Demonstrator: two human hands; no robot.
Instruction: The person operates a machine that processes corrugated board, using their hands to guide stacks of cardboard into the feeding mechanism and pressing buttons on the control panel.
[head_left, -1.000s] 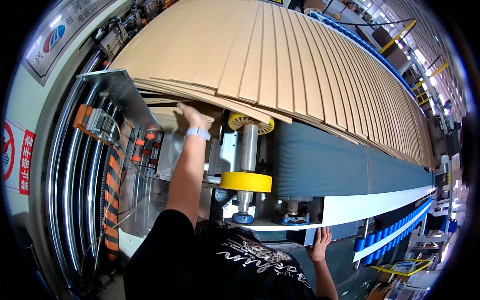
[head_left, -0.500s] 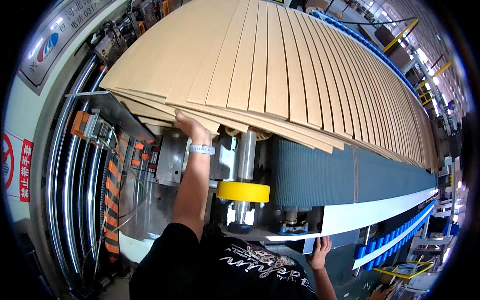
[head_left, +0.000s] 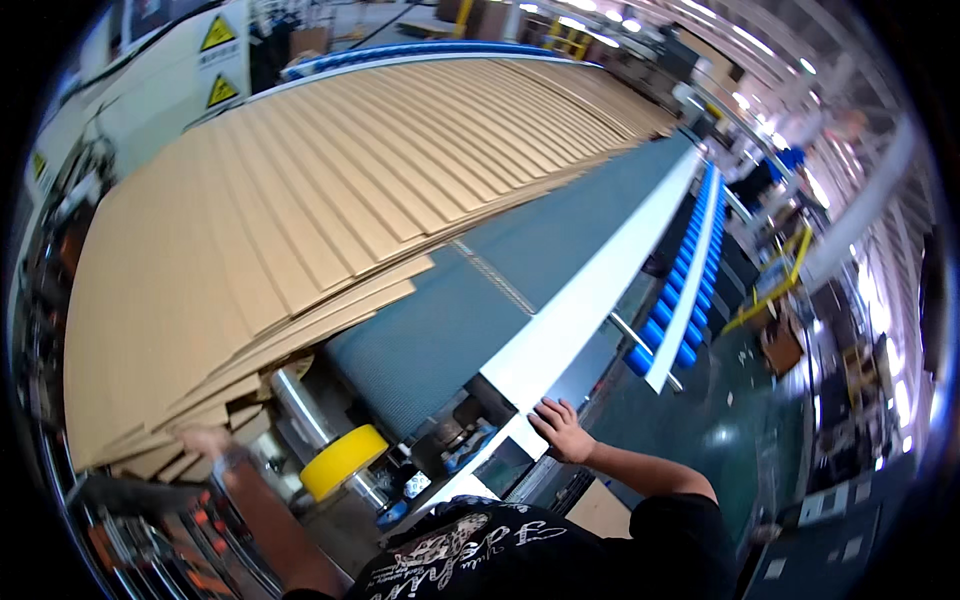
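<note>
Overlapping brown cardboard sheets lie fanned out along a dark green ribbed conveyor belt. My left hand, smeared by motion, is at the near left edge of the sheets, where several corners stick out unevenly. Its fingers are too blurred to show whether they grip a sheet. My right hand rests on the near end of the white side rail, fingers stretched over its edge and holding nothing. A light wristband is on my left wrist.
A yellow wheel sits on a metal shaft between my arms. Machine parts with orange pieces are under my left forearm. Blue rollers run beyond the rail at right. More blue rollers line the sheets' far side.
My view has turned to the right, so the sheets and belt now slant across the picture. My left hand stays by the sheet edges, and my right hand stays at the rail's end.
</note>
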